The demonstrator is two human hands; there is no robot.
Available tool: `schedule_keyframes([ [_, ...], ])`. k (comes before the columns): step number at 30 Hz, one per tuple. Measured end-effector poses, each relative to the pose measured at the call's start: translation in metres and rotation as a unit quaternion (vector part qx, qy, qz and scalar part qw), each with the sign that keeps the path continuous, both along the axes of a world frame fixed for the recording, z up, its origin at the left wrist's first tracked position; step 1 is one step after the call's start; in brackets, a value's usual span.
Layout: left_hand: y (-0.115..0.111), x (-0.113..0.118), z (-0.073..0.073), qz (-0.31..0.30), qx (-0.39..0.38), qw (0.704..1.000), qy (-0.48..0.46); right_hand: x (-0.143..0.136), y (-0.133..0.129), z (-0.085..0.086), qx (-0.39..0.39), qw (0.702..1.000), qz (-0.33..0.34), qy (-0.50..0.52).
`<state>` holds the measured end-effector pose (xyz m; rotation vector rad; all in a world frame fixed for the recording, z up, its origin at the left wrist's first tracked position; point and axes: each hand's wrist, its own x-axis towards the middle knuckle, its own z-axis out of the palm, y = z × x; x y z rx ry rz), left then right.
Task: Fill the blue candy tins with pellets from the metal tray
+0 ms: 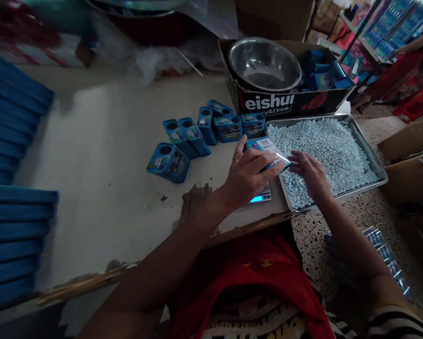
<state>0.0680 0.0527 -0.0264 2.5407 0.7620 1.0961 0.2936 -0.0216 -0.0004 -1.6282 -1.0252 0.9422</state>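
Blue packet (269, 145) is in the left hand (245, 176), raised over a small scale (264, 194) with a lit display, near the front edge of the surface (98, 165). The left grip is closed around the packet, fingers across its printed side. The right hand (313, 176) has a loosely open grip beside the packet's lower corner, above the tray; whether the fingertips touch the corner cannot be told.

Pale blue pellets (335, 150) fill the metal tray (381, 178), whose near left corner lies by the surface's worn front edge; speckled floor (310, 230) shows past its front rim. Behind it, a printed carton (296, 106) carries a metal bowl (264, 77) and more blue packs. Other packs (229, 129) form a loose curved row beyond the left hand. Between them and the blue stacks (13, 226) at the far left runs a wide bare stretch of surface, giving sideways room.
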Motion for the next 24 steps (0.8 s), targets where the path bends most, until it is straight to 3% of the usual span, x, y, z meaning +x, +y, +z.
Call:
schedule_keyframes([
  [3, 0.005, 0.001, -0.011, 0.018, -0.006, 1.000, 0.017, -0.022, -0.007, -0.007, -0.067, 0.955, 0.021, 0.288],
  [5, 0.007, 0.002, -0.019, 0.028, -0.023, 0.999, 0.017, -0.029, -0.007, -0.008, -0.079, 0.931, 0.023, 0.356],
  [7, 0.006, 0.004, -0.025, 0.045, -0.048, 0.998, 0.006, -0.029, -0.004, -0.008, -0.083, 0.932, 0.027, 0.352],
  [10, -0.001, 0.006, -0.026, 0.095, -0.111, 0.989, -0.038, -0.015, 0.001, -0.009, -0.099, 0.969, 0.064, 0.218],
  [12, -0.007, 0.000, -0.021, 0.128, -0.178, 0.971, -0.096, 0.000, 0.002, -0.008, -0.088, 0.992, 0.083, 0.032],
  [14, -0.011, -0.020, -0.012, 0.148, -0.250, 0.944, -0.158, 0.013, 0.006, -0.008, -0.044, 0.985, 0.068, -0.154],
  [16, -0.009, -0.057, 0.001, 0.166, -0.292, 0.923, -0.190, 0.017, 0.016, -0.011, 0.013, 0.956, 0.051, -0.289],
  [18, 0.000, -0.112, 0.020, 0.204, -0.283, 0.917, -0.191, 0.002, 0.032, -0.014, 0.057, 0.928, 0.094, -0.355],
  [22, 0.041, -0.238, 0.058, 0.327, -0.173, 0.920, -0.132, -0.086, 0.077, -0.008, 0.118, 0.885, 0.279, -0.354],
  [24, 0.069, -0.290, 0.065, 0.364, -0.162, 0.914, -0.080, -0.140, 0.101, 0.003, 0.130, 0.827, 0.358, -0.415],
])
